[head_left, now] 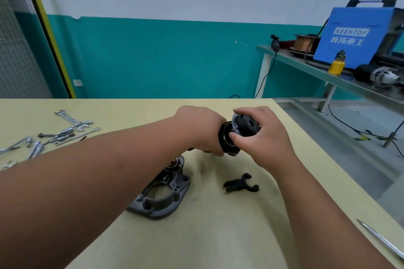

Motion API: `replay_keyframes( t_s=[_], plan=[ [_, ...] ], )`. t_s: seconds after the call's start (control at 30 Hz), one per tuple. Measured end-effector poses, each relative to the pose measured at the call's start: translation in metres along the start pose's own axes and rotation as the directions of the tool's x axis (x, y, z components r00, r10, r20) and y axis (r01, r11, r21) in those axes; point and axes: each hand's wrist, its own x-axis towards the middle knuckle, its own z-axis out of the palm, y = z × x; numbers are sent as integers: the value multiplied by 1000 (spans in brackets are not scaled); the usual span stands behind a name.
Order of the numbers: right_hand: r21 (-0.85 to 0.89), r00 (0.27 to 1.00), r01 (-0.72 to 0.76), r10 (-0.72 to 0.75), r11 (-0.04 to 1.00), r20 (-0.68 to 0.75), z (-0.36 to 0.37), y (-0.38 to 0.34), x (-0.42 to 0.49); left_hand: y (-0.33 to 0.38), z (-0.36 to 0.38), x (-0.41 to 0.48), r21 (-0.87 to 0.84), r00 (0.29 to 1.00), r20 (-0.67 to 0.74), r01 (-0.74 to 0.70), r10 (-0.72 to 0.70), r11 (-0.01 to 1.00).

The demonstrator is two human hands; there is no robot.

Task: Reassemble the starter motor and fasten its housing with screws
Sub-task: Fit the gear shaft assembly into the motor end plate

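Above the yellow table [218, 236], my left hand [203, 129] grips the black cylindrical motor body [226, 141], most of it hidden behind the hand. My right hand [262, 135] holds a round black end cap [246, 125] with a silver rim, fingers curled over it, thumb at the joint with the body. The cap sits against the body's end. Below the hands, a grey cast drive-end housing [166, 194] lies flat on the table. A black fork lever [240, 184] lies to its right.
Several wrenches and sockets [65, 131] are scattered at the table's left. A long metal tool [380, 238] lies near the right edge. Beyond the table, a bench carries a blue welder [354, 35], a wire spool and a yellow can [337, 63].
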Motion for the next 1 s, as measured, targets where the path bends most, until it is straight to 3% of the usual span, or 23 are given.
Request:
replay_keyframes(
  t_s=[0.2, 0.3, 0.4, 0.53, 0.7, 0.9, 1.0],
  plan=[
    [-40, 989, 53, -58, 998, -132, -19, 2, 0, 6, -1, 19, 108, 998, -21, 56, -54, 993],
    [80, 965, 9, 13, 997, -263, -30, 7, 5, -14, 6, 24, 162, 996, -21, 90, -88, 983],
    [224, 945, -67, 133, 972, -298, -31, 12, 8, -28, 12, 27, 151, 995, -35, 103, -98, 983],
    [496, 912, -168, 325, 852, -250, -22, 19, 8, -30, 23, 30, 178, 994, -67, 96, -85, 979],
    [717, 853, -259, 501, 647, -144, -19, 18, 10, -31, 36, 31, 180, 994, -52, 106, -98, 978],
    [800, 804, -350, 595, 486, -9, -17, 13, 9, -32, 27, 15, 3, 990, -51, 135, -135, 991],
    [826, 783, -383, 620, 414, 53, -14, 9, 7, -32, 14, -10, -61, 984, -128, 114, -121, 992]
  ],
)
